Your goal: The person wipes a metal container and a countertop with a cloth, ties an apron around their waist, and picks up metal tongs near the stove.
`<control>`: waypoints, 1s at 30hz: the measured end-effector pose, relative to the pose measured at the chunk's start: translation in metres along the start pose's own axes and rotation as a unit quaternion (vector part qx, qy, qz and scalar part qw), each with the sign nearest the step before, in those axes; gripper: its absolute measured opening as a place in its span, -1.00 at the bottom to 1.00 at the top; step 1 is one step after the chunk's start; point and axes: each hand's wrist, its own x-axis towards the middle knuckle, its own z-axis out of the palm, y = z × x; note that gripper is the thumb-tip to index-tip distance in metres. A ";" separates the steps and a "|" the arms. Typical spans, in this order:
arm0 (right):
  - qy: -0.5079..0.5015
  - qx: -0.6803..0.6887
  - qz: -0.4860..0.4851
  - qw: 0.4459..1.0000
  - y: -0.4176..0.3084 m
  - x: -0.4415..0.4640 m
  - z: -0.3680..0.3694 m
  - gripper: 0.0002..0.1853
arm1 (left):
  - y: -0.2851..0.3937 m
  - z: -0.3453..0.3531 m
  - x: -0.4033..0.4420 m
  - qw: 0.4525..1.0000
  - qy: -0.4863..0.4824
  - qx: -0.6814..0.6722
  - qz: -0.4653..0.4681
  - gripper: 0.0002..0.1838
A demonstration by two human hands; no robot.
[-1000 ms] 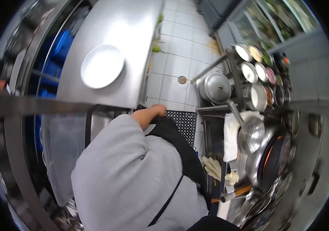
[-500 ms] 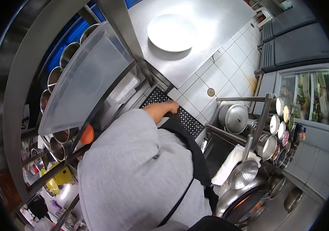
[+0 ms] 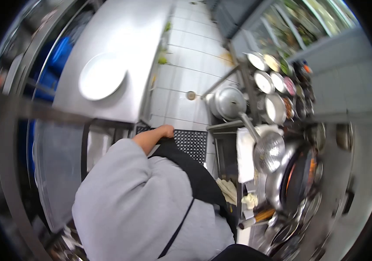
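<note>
My left hand is closed in a fist in front of my body, at the upper edge of the black apron. Whether any cloth or small thing is inside the fist cannot be made out. A grey sleeve covers the arm above the bare forearm. Below and beyond the hand lies a black perforated floor mat. My right hand is not in view.
A white plate sits on the steel table at left. On the right are a lidded pot, a perforated ladle over a white towel, a wok with glowing orange inside and several ingredient containers.
The view swung toward the stove side and back, now close to the view of one second ago. The left hand stays closed by the apron. Plate and ladle keep their places.
</note>
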 end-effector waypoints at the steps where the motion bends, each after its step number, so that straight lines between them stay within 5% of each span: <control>1: 0.012 0.011 0.019 1.000 0.009 -0.010 0.006 -0.45 | 0.004 0.002 0.016 0.999 0.015 -0.017 0.031 -0.66; 4: 0.035 0.040 0.097 0.994 0.038 -0.040 0.034 -0.46 | 0.037 -0.007 0.040 0.995 0.029 -0.058 0.074 -0.72; 9: 0.025 0.078 0.229 0.970 0.043 -0.089 0.095 -0.47 | 0.089 -0.022 0.045 0.977 -0.123 -0.141 0.106 -0.83; 14: 0.092 0.063 0.094 0.989 0.017 -0.089 0.135 -0.54 | 0.088 -0.024 0.045 0.956 -0.231 0.002 0.180 -0.79; 16: 0.124 0.038 0.067 0.989 0.007 -0.073 0.148 -0.57 | 0.068 -0.019 0.060 0.922 -0.227 0.098 0.300 -0.70; 18: 0.135 -0.009 0.036 0.990 -0.002 -0.045 0.164 -0.61 | 0.026 0.002 0.097 0.914 -0.205 0.214 0.279 -0.67; 22: 0.133 0.039 0.021 0.990 -0.037 -0.033 0.160 -0.50 | 0.015 -0.042 0.093 0.942 -0.208 0.204 0.166 -0.66; 24: 0.139 0.031 0.055 0.988 -0.088 -0.058 0.129 -0.39 | 0.005 -0.055 0.094 0.947 -0.131 0.244 0.161 -0.73; 27: 0.172 0.061 0.071 0.981 -0.109 -0.061 0.123 -0.27 | -0.015 -0.066 0.122 0.946 -0.149 0.257 0.132 -0.68; 30: 0.110 0.317 0.091 0.938 -0.128 -0.059 0.117 -0.28 | -0.018 -0.072 0.141 0.964 -0.144 0.199 0.100 -0.70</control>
